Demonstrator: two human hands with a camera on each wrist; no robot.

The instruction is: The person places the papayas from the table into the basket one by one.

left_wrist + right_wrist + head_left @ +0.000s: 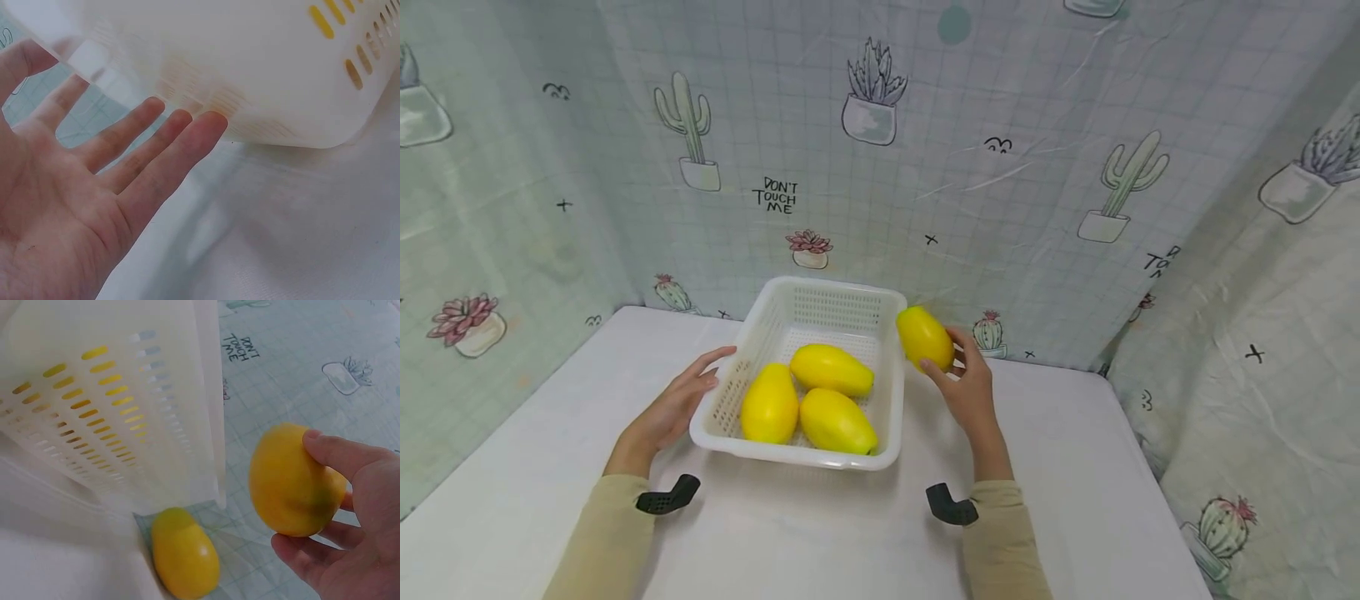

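Observation:
A white plastic basket [895,417] with slotted walls holds three yellow papayas, one at the left [770,406], one behind [832,370] and one in front [838,422]. My left hand [673,408] is at the basket's left side, its fairly straight fingers [206,128] against the outer wall. Beyond the right rim, my right hand [967,385] holds another papaya [925,337] between thumb and fingers, above the table; the right wrist view shows this papaya [290,481] apart from the basket wall. One more papaya [185,553] lies outside the basket in that view.
The white table [1060,467] carries the basket near its back edge. Cloth printed with cacti [880,208] hangs behind and along both sides. A black device [668,495] sits at the left wrist, with a similar black device [951,505] at the right.

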